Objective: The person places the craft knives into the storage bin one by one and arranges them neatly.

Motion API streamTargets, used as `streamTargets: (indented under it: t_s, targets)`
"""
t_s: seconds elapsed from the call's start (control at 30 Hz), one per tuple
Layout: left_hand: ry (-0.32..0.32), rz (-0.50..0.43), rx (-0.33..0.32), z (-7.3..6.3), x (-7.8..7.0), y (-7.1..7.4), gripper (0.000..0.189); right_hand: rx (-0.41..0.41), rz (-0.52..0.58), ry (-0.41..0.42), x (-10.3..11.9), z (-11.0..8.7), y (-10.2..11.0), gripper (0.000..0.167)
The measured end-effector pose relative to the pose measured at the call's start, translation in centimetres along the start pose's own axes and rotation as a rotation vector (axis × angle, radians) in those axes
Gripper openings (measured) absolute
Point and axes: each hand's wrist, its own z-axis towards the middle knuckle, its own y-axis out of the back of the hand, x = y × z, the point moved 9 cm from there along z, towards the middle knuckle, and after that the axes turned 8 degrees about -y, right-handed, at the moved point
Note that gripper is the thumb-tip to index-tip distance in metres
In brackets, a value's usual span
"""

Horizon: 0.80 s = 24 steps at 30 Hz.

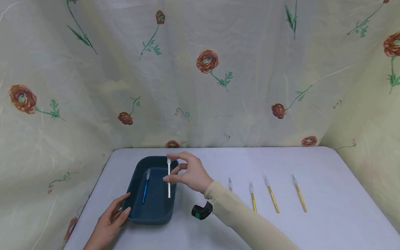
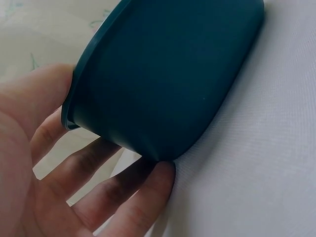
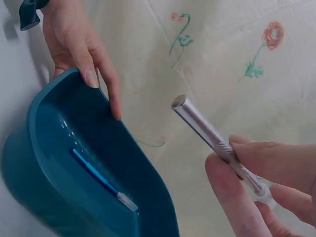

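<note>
While the left hand (image 1: pixel 111 218) rests on the near left part of the dark teal tray (image 1: pixel 157 220), its fingers spread and touching the rim and outer wall, the right hand (image 1: pixel 190 172) pinches a silver-handled tool (image 1: pixel 169 190) between thumb and fingers, its pale cap uppermost, above the tray's right side. The two hands are apart, one on each side. Inside the tray lies a blue-handled tool (image 1: pixel 145 191), its clear cap toward the far end. To the right, on the white table (image 1: pixel 339 197), three gold-handled tools (image 1: pixel 301 199) lie beside another capped tool (image 1: pixel 230 184), partly hidden by the cream sleeve (image 1: pixel 246 224); flower-patterned cloth (image 1: pixel 246 100) hangs behind
</note>
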Motion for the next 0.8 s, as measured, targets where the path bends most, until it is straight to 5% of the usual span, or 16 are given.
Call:
streamTargets:
  t_s: [0.8]
  targets:
    - [0.020, -0.028, 0.001, -0.1, 0.1, -0.1, 0.074, 0.009, 0.111, -0.042, -1.7, 3.0, -2.1, 0.069]
